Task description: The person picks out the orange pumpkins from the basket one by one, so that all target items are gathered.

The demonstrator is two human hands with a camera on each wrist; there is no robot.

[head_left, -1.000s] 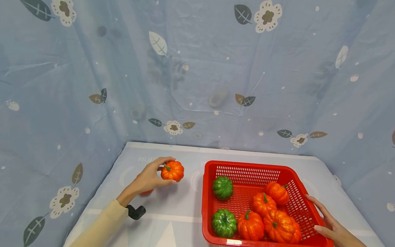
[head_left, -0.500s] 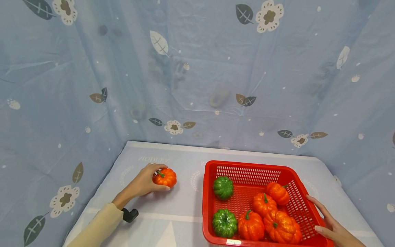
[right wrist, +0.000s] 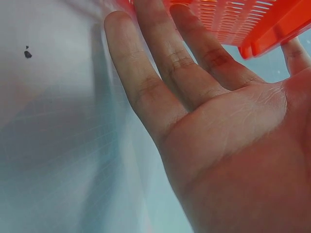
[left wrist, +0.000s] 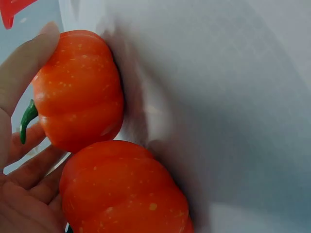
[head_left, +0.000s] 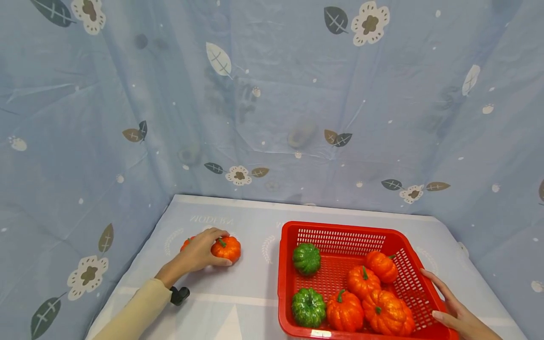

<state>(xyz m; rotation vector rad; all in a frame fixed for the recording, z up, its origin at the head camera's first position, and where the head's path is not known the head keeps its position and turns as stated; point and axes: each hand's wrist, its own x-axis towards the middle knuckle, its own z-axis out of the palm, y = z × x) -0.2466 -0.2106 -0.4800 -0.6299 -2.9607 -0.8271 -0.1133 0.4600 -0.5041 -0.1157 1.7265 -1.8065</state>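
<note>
On the table at left, my left hand (head_left: 197, 255) holds a small orange pumpkin (head_left: 229, 249) with a green stem, thumb on the near side and fingers on the far side. A second orange pumpkin (left wrist: 124, 189) lies right beside it in the left wrist view; in the head view the hand mostly hides it. My right hand (head_left: 459, 314) rests at the right side of a red plastic basket (head_left: 281, 274), its fingers extended along the wall. The right wrist view shows the palm (right wrist: 228, 141) below the perforated basket side.
Inside the basket lie two green pumpkins (head_left: 307, 259) at its left and several orange pumpkins (head_left: 345, 310) toward the front and right. A pale patterned cloth covers the table (head_left: 250, 283). Blue floral curtains (head_left: 272, 118) stand behind and at both sides.
The left hand has brought the orange pumpkin down and leftward onto the table, beside the other one. The right hand and basket have stayed in place.
</note>
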